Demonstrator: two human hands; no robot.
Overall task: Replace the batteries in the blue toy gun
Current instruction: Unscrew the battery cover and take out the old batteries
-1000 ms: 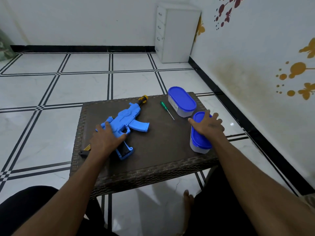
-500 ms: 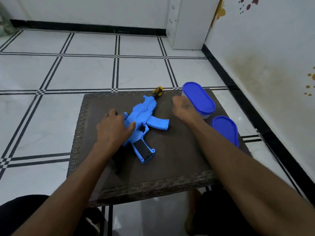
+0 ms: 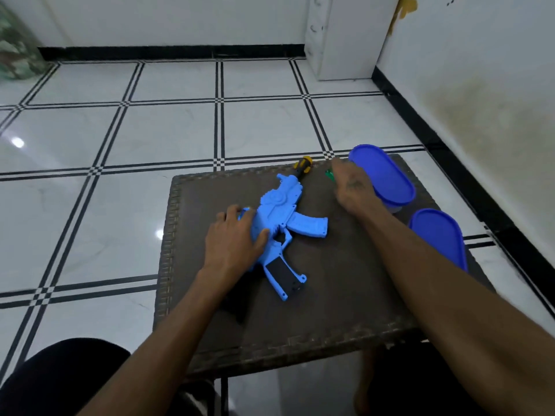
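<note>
The blue toy gun lies flat on the dark woven table, its yellow-and-black muzzle pointing to the far edge and its black-panelled grip toward me. My left hand lies over the gun's rear, fingers across the top and thumb by the trigger guard, holding it down. My right hand is lowered over the green screwdriver beside the far container. Only a bit of green shows at its left edge, and the fingertips are hidden.
Two oval containers with blue lids stand along the table's right side, one far and one near. A white cabinet stands in the room's corner. The wall runs close along the right. My knees are under the table's near edge.
My right hand left the near container's lid and moved left and forward to the screwdriver. My left hand stayed on the gun. The view tilted down and closer.
</note>
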